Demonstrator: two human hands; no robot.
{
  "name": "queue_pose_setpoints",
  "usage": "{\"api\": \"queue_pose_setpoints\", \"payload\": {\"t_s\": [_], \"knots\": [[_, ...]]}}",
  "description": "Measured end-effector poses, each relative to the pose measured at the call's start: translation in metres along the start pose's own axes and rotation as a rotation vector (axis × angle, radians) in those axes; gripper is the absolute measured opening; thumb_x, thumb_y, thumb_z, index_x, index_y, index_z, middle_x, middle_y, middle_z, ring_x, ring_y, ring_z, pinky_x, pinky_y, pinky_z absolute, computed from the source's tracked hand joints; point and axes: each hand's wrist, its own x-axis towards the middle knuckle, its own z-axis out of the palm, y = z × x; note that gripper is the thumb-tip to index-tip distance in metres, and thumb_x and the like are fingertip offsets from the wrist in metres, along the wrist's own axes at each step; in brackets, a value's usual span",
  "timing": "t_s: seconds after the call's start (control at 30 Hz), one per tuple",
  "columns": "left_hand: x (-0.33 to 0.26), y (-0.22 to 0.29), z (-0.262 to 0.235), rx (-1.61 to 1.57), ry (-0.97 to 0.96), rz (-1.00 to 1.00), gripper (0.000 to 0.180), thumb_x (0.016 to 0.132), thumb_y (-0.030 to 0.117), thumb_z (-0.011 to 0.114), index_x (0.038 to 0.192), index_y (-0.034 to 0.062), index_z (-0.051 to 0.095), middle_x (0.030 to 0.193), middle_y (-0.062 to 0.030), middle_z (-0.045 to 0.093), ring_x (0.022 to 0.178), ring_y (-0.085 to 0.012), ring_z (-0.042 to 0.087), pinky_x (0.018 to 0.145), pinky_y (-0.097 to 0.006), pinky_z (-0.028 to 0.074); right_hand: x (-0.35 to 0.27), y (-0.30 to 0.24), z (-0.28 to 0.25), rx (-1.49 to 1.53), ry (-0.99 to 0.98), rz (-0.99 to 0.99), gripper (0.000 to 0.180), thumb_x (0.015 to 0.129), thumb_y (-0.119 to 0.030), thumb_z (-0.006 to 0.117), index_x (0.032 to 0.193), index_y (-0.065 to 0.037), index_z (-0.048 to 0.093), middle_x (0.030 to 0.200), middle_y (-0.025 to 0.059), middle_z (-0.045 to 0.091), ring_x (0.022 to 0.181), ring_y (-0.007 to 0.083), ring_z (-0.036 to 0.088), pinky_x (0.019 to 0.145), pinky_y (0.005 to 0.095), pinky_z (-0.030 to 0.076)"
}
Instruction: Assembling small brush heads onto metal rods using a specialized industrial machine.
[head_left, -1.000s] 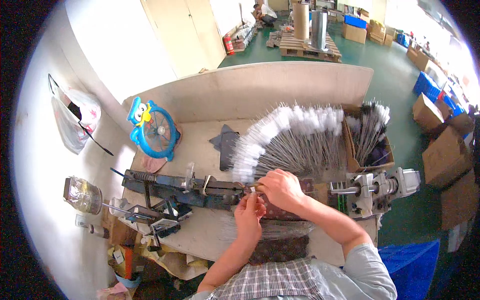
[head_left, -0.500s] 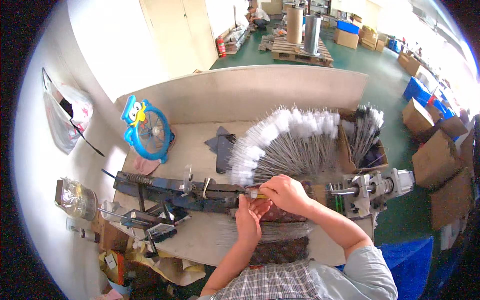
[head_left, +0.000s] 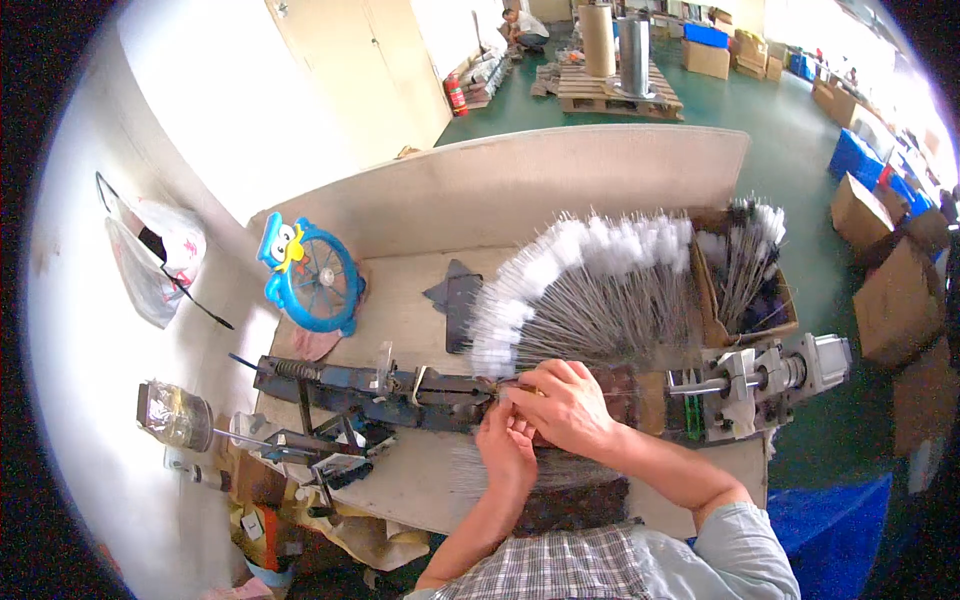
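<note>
1. The left hand [head_left: 507, 447] and the right hand [head_left: 565, 405] meet at the middle of the workbench [head_left: 420, 300], fingers pinched together on a thin wire [head_left: 520, 392] at the end of the blue metal jig [head_left: 385, 385].
2. A fan of white-tipped wire brushes [head_left: 590, 295] lies just beyond the hands.
3. A blue cartoon fan [head_left: 310, 275] stands at the far left.
4. A cardboard box [head_left: 745, 270] of brushes sits at the right.

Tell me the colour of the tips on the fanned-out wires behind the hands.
White, fluffy tips on grey wires, in the head view.

Bright daylight, glare top right (blown out), fisheye-bent edges, black corners
</note>
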Motion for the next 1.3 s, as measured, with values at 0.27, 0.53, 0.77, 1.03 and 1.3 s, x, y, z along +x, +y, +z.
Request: {"api": "queue_pose_setpoints", "payload": {"t_s": [0.27,0.53,0.77,1.03,1.3], "knots": [[-0.008,0.005,0.014,0.065,-0.004,0.057,0.005,0.086,0.01,0.056,0.086,0.0052,0.055,0.089,-0.0048,0.061,0.079,-0.0145,0.06,0.075,-0.029,0.047,-0.011,0.015,-0.01,0.047,-0.011,-0.045,0.024,0.067,-0.018,0.062,0.091,-0.016,0.066,0.087,-0.0009,0.061,0.089,0.0202,0.055,0.076,0.0348,0.042],[-0.002,0.003,0.001,0.03,-0.028,0.063,0.005,0.084,0.006,0.057,0.087,0.0065,0.053,0.089,-0.0043,0.06,0.084,-0.0131,0.059,0.076,-0.029,0.046,-0.006,-0.003,-0.005,0.07,-0.037,0.041,0.028,0.068,-0.016,0.068,0.095,-0.014,0.068,0.094,0.0025,0.061,0.088,0.0228,0.057,0.077,0.0366,0.046],[-0.004,0.002,0.007,-0.098,0.009,-0.011,0.005,0.085,0.009,0.056,0.084,0.0085,0.051,0.083,-0.0002,0.055,0.074,-0.0095,0.053,0.067,-0.024,0.041,-0.005,-0.003,-0.007,0.065,-0.046,0.073,0.024,0.068,-0.015,0.068,0.092,-0.011,0.068,0.094,0.0023,0.062,0.087,0.0225,0.057,0.075,0.0355,0.047],[-0.011,0.008,0.016,-0.053,0.03,0.062,0.014,0.085,0.01,0.055,0.073,0.0103,0.049,0.071,0.0029,0.049,0.067,-0.0063,0.049,0.06,-0.022,0.039,-0.002,-0.013,0.008,0.039,0.008,0.124,0.027,0.068,-0.018,0.069,0.094,-0.012,0.067,0.094,0.0008,0.063,0.085,0.0201,0.058,0.072,0.0339,0.045],[-0.007,0.002,0.013,-0.04,0.021,0.055,0.006,0.085,0.012,0.054,0.085,0.0067,0.054,0.08,-0.0001,0.055,0.077,-0.0112,0.056,0.068,-0.024,0.047,-0.008,-0.009,-0.004,0.003,0.056,0.142,0.024,0.067,-0.021,0.07,0.089,-0.014,0.069,0.092,-0.0014,0.063,0.082,0.0184,0.059,0.071,0.0332,0.044]]}}
